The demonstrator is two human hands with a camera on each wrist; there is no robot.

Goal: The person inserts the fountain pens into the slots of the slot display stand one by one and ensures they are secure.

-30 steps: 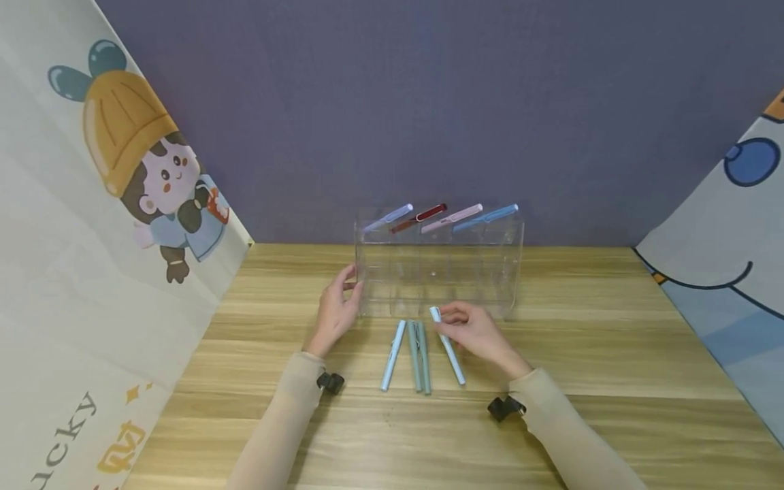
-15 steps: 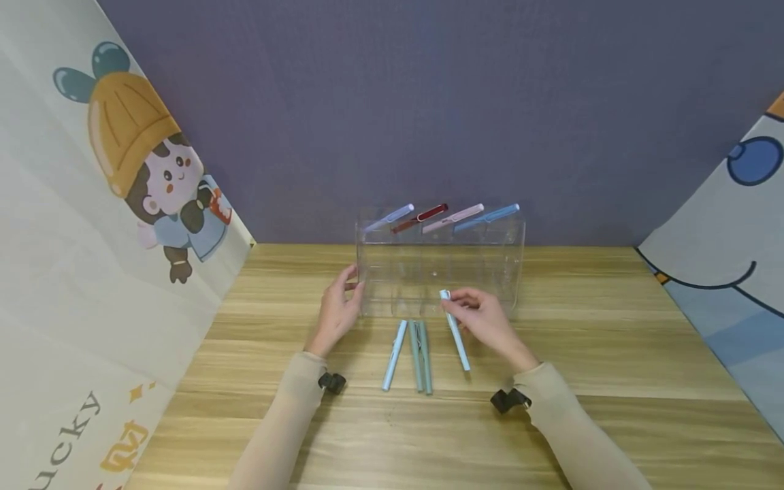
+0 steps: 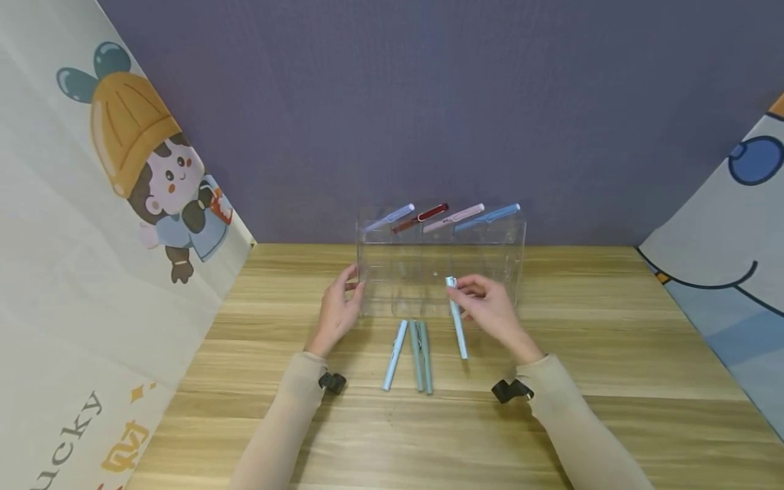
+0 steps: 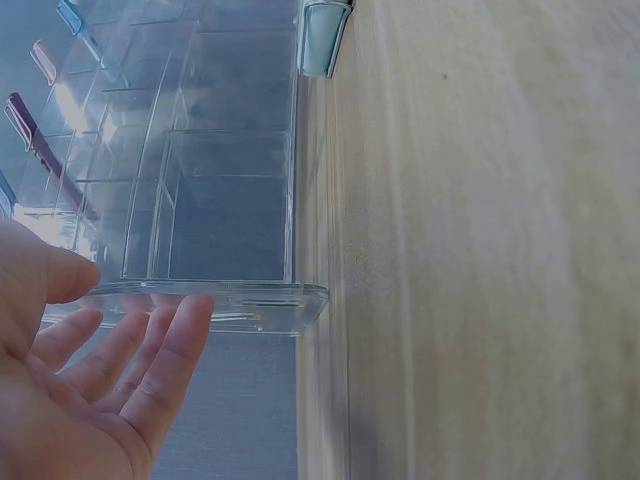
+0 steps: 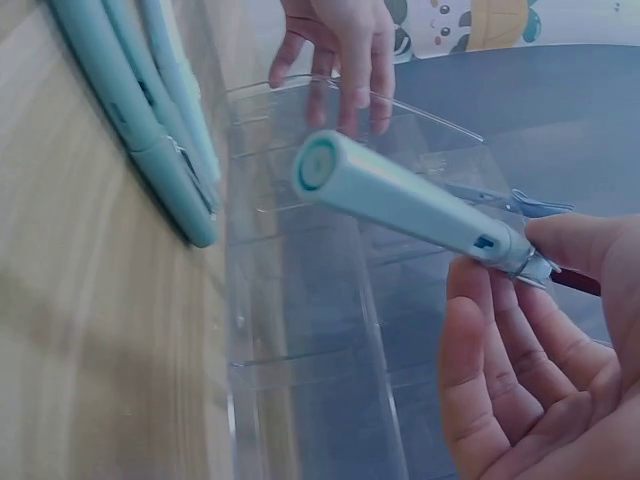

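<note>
Purple-grey backdrop (image 3: 392, 102): at 12 o'clock, bearings taken from the clear compartment rack (image 3: 407, 272) in the head view.
Wood-grain tabletop (image 3: 612, 327): runs from the backdrop down past 6 o'clock.
Left printed panel (image 3: 55, 224): toward 9 o'clock, with a cartoon figure in a yellow hat.
Right printed panel (image 3: 723, 218): toward 3 o'clock, part of a cartoon visible.
Rack condition: upright on the tabletop, near the backdrop.
Left hand (image 3: 339, 304): between 8 and 9 o'clock; fingers loosely extended and spread, fingertips touching the rack's end wall, nothing gripped.
Right hand (image 3: 490, 306): 4 o'clock; thumb and fingertips brought together, pinching a light-blue pen near its clip end.
Held light-blue pen (image 3: 459, 327): between 5 and 6 o'clock, tilted before the rack's front, clip end uppermost; contact with the rack cannot be told.
Racked pens: four, slanted along the top; periwinkle pen (image 3: 390, 217) toward 10 o'clock, dark red pen (image 3: 420, 218) at 11, pink pen (image 3: 454, 218) just past 12, blue pen (image 3: 487, 218) between 1 and 2.
Loose pens: a pale-blue pen (image 3: 395, 355) on the tabletop at 7 o'clock; two grey-green pens (image 3: 426, 361) side by side between 6 and 7.
Black wrist units (image 3: 333, 382): one at each cuff.
</note>
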